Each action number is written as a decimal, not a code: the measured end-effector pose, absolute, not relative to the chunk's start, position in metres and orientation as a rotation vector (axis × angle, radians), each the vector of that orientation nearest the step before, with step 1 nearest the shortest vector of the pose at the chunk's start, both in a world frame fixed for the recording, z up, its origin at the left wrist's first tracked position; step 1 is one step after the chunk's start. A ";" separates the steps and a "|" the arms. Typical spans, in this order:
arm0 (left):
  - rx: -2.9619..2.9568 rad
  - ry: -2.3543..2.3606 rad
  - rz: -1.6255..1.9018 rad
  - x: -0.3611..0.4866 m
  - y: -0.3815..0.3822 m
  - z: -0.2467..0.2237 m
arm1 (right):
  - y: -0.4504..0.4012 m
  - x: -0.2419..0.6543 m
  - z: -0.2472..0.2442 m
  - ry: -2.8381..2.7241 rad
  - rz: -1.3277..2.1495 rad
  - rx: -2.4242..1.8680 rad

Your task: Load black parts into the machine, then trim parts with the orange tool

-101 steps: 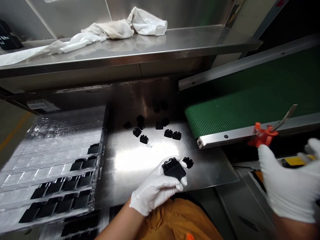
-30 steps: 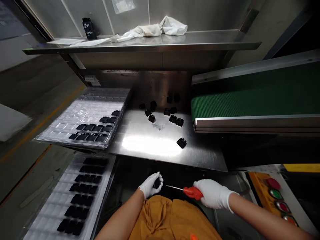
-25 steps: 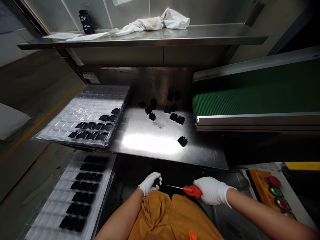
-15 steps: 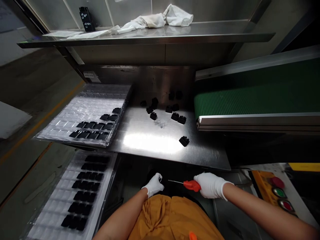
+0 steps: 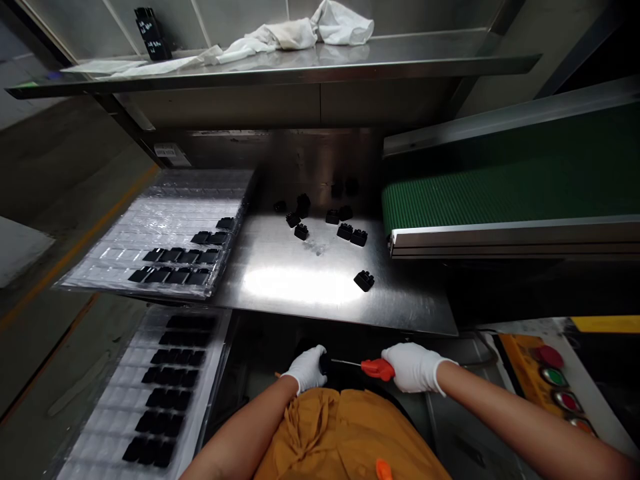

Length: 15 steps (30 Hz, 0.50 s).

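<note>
My left hand [image 5: 307,369] in a white glove is low in front of my orange smock [image 5: 345,427], shut on a small black part [image 5: 324,363] that is hard to make out against the dark below it. My right hand [image 5: 413,367], also gloved, grips an orange-handled tool [image 5: 375,369]. Its thin steel shaft points left, with the tip close to the black part. Several black moulded plastic parts [image 5: 325,223] lie scattered on the steel table [image 5: 410,300] above my hands, and one loose part [image 5: 364,281] sits apart from them.
Clear plastic trays [image 5: 170,233] holding rows of black parts stand left of the table, with another tray [image 5: 165,393] lower down. A green conveyor belt [image 5: 500,193] runs to the right. A control panel [image 5: 553,383] with round buttons is at lower right.
Both hands have dropped from above the table to low in front of my body, and the right hand has drawn slightly nearer the left. My view has shifted a little.
</note>
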<state>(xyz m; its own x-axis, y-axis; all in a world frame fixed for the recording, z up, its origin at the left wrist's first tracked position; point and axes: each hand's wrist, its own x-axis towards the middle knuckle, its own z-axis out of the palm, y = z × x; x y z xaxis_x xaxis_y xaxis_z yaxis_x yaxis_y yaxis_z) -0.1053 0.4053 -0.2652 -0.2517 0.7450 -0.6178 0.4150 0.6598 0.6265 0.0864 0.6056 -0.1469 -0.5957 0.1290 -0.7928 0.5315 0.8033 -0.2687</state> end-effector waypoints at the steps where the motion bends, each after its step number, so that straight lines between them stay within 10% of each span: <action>1: 0.942 1.862 0.424 -0.106 0.406 -0.264 | 0.607 0.086 -0.148 2.155 -0.630 0.493; 15: 0.723 1.845 0.717 -0.117 0.405 -0.256 | 0.622 0.084 -0.156 2.158 -0.741 0.541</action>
